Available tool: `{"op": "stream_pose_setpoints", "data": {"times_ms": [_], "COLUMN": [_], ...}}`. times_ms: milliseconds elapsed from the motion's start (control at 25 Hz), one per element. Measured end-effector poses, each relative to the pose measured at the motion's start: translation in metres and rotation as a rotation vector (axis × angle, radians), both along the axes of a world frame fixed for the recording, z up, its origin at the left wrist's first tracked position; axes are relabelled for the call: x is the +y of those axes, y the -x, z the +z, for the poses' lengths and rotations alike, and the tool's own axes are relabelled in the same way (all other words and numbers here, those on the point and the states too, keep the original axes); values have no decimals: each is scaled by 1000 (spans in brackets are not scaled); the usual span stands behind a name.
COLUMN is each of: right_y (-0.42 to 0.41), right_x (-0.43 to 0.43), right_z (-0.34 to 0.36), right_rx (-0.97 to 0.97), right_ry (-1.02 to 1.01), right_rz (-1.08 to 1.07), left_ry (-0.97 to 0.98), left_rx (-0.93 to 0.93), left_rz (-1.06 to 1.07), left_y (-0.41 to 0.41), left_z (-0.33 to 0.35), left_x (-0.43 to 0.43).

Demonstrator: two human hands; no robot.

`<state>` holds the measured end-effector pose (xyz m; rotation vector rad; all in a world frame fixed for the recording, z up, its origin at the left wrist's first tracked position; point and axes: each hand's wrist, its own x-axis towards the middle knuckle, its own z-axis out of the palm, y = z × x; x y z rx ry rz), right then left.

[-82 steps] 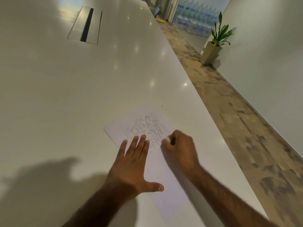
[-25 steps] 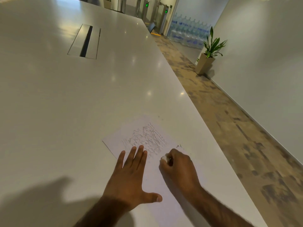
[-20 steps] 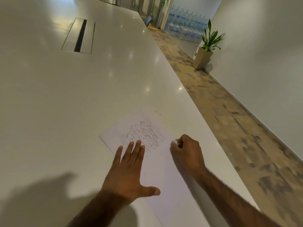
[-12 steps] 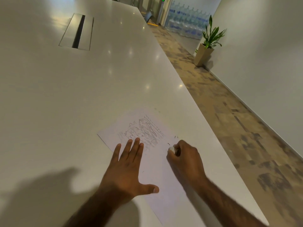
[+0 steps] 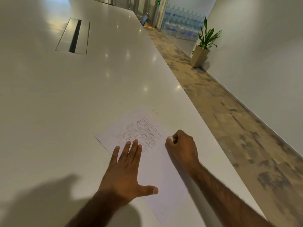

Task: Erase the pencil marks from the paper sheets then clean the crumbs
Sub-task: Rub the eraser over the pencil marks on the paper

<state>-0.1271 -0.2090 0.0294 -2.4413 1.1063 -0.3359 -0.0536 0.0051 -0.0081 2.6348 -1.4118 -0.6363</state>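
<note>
In the head view, the paper sheet [image 5: 157,177] lies on the white table [image 5: 82,104] toward 6 o'clock, close to the table's right edge. The left hand [image 5: 124,174] presses flat on it, fingers straight and spread, thumb out toward 3 o'clock. At 2 o'clock from that hand, the right hand [image 5: 182,148] is curled round a small white eraser [image 5: 170,138] (only its tip shows), just at 3 o'clock of the pencil marks [image 5: 141,133]. A few dark crumbs [image 5: 159,157] speckle the paper between the hands. A cable hatch [image 5: 73,36] sits at 11 o'clock and a potted plant [image 5: 203,46] at 1 o'clock.
</note>
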Motion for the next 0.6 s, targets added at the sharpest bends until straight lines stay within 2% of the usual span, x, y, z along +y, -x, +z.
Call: {"op": "stream_pose_setpoints", "data": {"times_ms": [120,200,280,440,600], "right_y": [-7,1,4,-22,-14], "right_x": [19,59,59,2,16], "right_z": [-4,-21,-28,-10,-25], "right_rx": [-89,-66,-32,-37,-135], "right_ry": [-14,18,43,-30,-130], "right_rz": [-3,145,229,20,40], "left_ry": [20,38,36,-1,-29], "left_rx": [0,-5,-10,-2,-11], "left_rz": [9,10,5,16,45], "left_y": [1,1,0,0,2], "left_z": [-2,-4,-5,-5,-4], "left_x": [0,-1,-1,-1,-4]}}
